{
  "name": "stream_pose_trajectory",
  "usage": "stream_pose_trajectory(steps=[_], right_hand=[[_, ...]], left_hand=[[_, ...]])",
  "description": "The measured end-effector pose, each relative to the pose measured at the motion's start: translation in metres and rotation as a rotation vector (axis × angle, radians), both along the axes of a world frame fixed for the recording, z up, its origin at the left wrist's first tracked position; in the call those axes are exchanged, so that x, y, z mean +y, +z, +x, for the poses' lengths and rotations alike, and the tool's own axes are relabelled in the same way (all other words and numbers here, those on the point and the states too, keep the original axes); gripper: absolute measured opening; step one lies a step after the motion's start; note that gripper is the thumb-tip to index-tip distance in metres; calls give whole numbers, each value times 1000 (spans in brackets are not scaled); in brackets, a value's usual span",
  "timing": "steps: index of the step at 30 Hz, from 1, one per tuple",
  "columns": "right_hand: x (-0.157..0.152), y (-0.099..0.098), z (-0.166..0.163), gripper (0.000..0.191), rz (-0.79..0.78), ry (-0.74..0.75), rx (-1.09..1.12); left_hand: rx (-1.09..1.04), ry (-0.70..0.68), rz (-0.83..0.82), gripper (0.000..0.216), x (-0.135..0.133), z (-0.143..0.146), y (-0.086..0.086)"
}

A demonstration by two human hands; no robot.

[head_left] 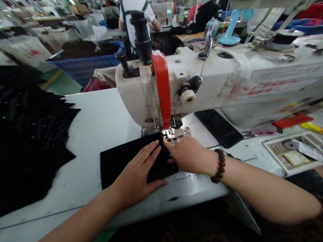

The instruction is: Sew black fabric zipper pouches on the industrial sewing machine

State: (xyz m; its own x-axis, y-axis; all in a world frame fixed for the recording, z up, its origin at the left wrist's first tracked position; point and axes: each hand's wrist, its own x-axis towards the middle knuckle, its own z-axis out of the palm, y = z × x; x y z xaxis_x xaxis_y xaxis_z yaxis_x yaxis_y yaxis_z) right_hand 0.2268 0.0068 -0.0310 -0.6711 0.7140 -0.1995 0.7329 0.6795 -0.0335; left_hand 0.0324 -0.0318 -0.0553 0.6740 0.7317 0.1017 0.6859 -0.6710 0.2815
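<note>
A folded piece of black fabric point(118, 161) lies flat on the sewing machine's white bed, its far right edge at the needle area. My left hand point(137, 171) rests flat on top of it, fingers stretched toward the presser foot point(174, 133) and thumb out to the side. On the fabric's right edge is my right hand point(190, 154), index finger pointing close to the foot and the other fingers curled under, partly hidden. A brown bead bracelet circles the right wrist. The sewing machine point(141, 97) with its red finger guard point(162, 90) stands directly above the fabric.
Stacked black pieces point(30, 141) cover the left side of the table. A black phone point(218, 127), pink-handled snips point(259, 133) and a parts tray point(285, 168) lie at right. Behind are a blue basket point(85, 65) and a co-worker point(137, 6).
</note>
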Motion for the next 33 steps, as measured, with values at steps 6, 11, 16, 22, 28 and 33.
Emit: stream_pose_trajectory(steps=[6,11,16,22,28,33], right_hand=[[1,1,-3,58,-1,2,21],[0,-1,-5,60,-49,-11,-16],[-3,1,-1,59,-72,-11,-50],[-1,10,-3,52,-100,-12,-106],[0,7,-3,50,-46,-23,-71],[0,6,-3,48,-34,-27,-80]], left_hand=[[88,-6,-100,87,11,2,10],[146,-5,-194,88,20,7,18],[141,21,-202,87,19,12,20],[155,32,-233,86,17,13,21],[148,33,-221,87,20,12,19],[149,20,-182,87,21,13,18]])
